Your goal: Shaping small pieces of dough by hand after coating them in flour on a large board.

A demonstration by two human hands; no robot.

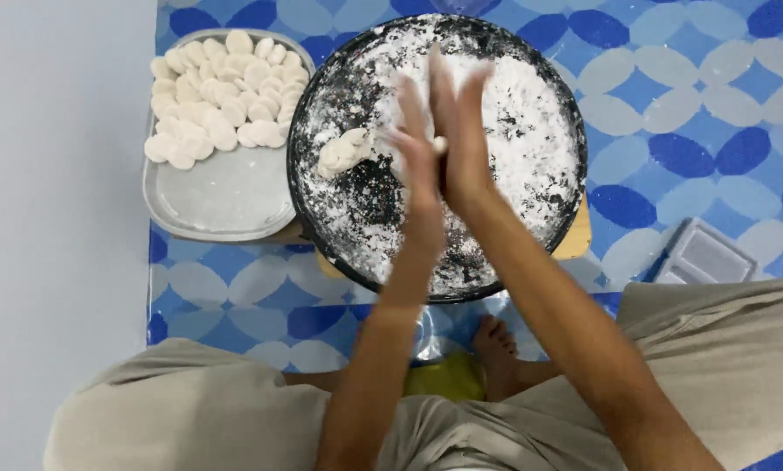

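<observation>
Overhead view, person seated cross-legged on a floor. Far left: plain pale floor [51, 235]. Next, a grey metal tray [221, 196] w/ many flat white dough discs [217, 96] piled in its upper half; lower half bare. Centre: a round black pan [356, 209], thickly floured, is set on a low wooden board [576, 240]. A lump of dough [343, 150] lies in the flour, just left of the hands.

Above the pan, the left hand [416, 144] and right hand [463, 131] are pressed palm to palm, fingers straight, a small dough piece [440, 145] pinched between them. Step judged: a portion is being rolled or flattened betw. palms. Next move likely calls for even pressure, then a short carry left to the tray.

Right: blue-and-white patterned mat [697, 113], a grey lid-like piece [705, 255] near the knee.
</observation>
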